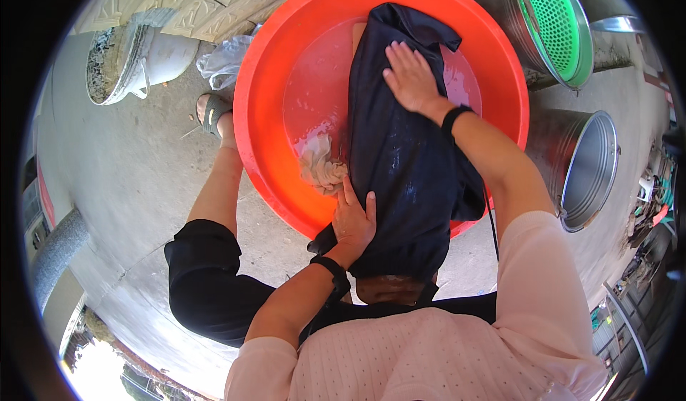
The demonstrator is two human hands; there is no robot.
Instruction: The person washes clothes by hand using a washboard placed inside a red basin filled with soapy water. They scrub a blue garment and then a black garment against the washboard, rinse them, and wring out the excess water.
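A wet black garment (396, 149) lies stretched over a board (394, 289), whose brown near end shows below the cloth and whose pale edge shows at the far end. The board leans in a large red-orange plastic basin (262, 149) holding cloudy water. My right hand (411, 77) rests flat on the upper part of the garment, fingers slightly spread. Along the garment's left edge, lower down, my left hand (355, 219) lies with its fingers extended and thumb apart. A crumpled beige cloth (321, 166) sits in the water just beyond my left fingertips.
Right of the basin stand a metal bucket (589, 170) and another bucket with a green perforated basket (549, 23). A dirty white bucket (115, 66) is at the upper left, with a clear plastic bag (222, 63) near the basin. My sandalled foot (213, 113) is beside the basin.
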